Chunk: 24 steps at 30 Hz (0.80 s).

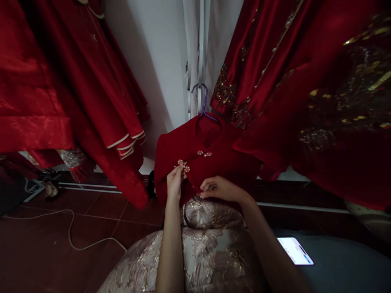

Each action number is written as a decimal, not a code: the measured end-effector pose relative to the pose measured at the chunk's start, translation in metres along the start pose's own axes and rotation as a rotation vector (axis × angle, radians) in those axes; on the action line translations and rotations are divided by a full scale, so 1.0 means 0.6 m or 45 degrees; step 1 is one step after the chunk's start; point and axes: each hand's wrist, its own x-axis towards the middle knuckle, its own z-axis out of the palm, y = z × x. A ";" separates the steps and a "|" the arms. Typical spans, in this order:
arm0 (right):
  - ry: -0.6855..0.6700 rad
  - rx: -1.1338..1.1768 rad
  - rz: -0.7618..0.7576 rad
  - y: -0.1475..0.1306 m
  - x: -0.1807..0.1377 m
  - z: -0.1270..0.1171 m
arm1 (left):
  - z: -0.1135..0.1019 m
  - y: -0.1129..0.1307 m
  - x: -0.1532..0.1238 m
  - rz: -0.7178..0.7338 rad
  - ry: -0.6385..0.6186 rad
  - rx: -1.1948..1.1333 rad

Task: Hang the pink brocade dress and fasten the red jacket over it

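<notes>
A red jacket (183, 142) hangs in front of me on a purple hanger (205, 97). My left hand (174, 183) is closed in a pinch on one side of its front, at a flower-shaped clasp (181, 162). Lower and to the right, my right hand (221, 189) has its fingers curled together on the jacket's front edge, by a small lower clasp (200, 195). Its fingertips partly hide that clasp. Near the collar, another clasp (204, 154) spans the jacket front. Between my hands the front opening runs slantwise.
Red garments (104, 81) hang at left, and sequined red ones (275, 61) at right. A white rack pole (200, 44) rises behind the hanger. Brocade fabric (201, 252) covers my lap. A lit phone (295, 250) lies on a grey surface at right; a cable (71, 232) crosses the tiled floor.
</notes>
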 end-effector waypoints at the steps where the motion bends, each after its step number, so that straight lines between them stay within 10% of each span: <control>1: 0.000 0.000 -0.006 0.000 0.000 0.000 | -0.001 -0.001 0.000 -0.006 0.005 0.022; 24: -0.019 -0.024 0.029 -0.012 -0.019 -0.006 | 0.012 -0.002 0.007 0.503 0.288 0.957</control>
